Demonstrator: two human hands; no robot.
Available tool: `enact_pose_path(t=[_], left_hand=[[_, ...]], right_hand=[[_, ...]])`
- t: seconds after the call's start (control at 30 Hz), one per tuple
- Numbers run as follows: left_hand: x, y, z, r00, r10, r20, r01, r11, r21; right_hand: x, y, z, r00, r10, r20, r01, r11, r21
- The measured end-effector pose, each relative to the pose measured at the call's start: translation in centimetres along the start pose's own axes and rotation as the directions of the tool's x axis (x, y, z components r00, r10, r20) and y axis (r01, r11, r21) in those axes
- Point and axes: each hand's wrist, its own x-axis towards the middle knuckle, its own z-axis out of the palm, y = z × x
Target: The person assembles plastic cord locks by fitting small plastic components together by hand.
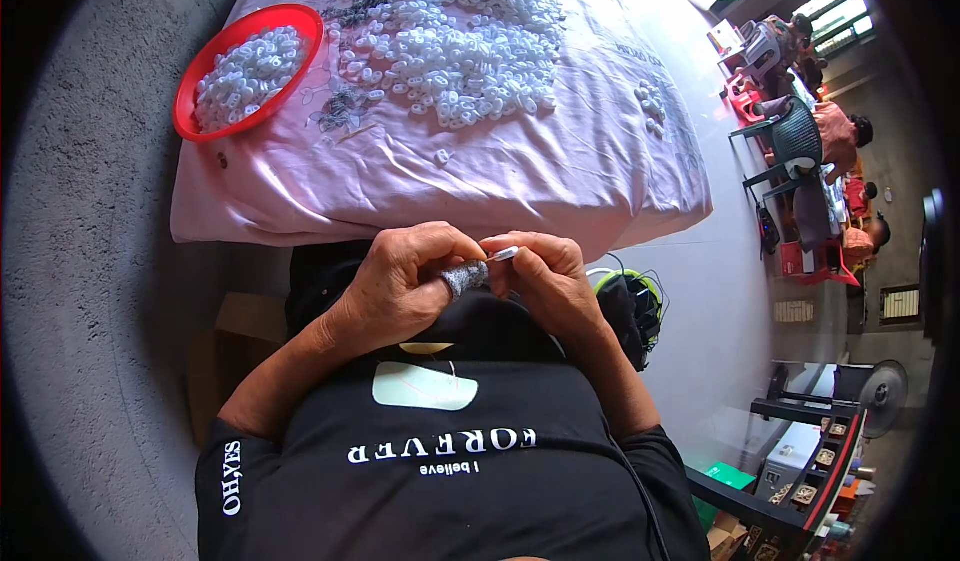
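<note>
Both hands meet just off the table (300, 216) edge, the left hand (405, 286) with its grey-capped thumb and the right hand (545, 276) pinched shut on one small white piece (503, 254), which looks likely to slip into the lap, the grip being fingertips only.

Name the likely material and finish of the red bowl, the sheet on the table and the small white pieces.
Red bowl: probably plastic, smooth, with an even bright colour. Sheet: pink cloth, matt, creased and draping over the edge. Small white pieces: likely plastic, slightly glossy and uniform; too small to be sure.
</note>
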Motion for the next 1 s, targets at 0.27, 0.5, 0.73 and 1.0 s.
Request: enact_pose_path(t=[0.27,0.5,0.73,1.0], left_hand=[[0.2,0.1,-0.1,1.0,0.019,0.0,-0.019,0.999,0.035],[0.0,-0.5,0.5,0.999,-0.028,-0.028,0.025,0.995,-0.094],[0.1,-0.5,0.4,0.999,-0.031,-0.019,0.029,0.998,-0.057],[0.1,-0.9,0.8,0.989,0.097,-0.108,-0.082,0.987,0.139]], right_hand=[[0.2,-0.2,0.3,0.999,0.032,-0.036,-0.031,0.999,0.029],[0.1,-0.4,1.0,0.997,0.028,-0.076,-0.024,0.998,0.05],[0.2,-0.4,1.3,0.989,-0.033,-0.145,0.02,0.996,-0.092],[0.5,-0.6,1.8,0.978,-0.033,-0.204,0.005,0.991,-0.134]])
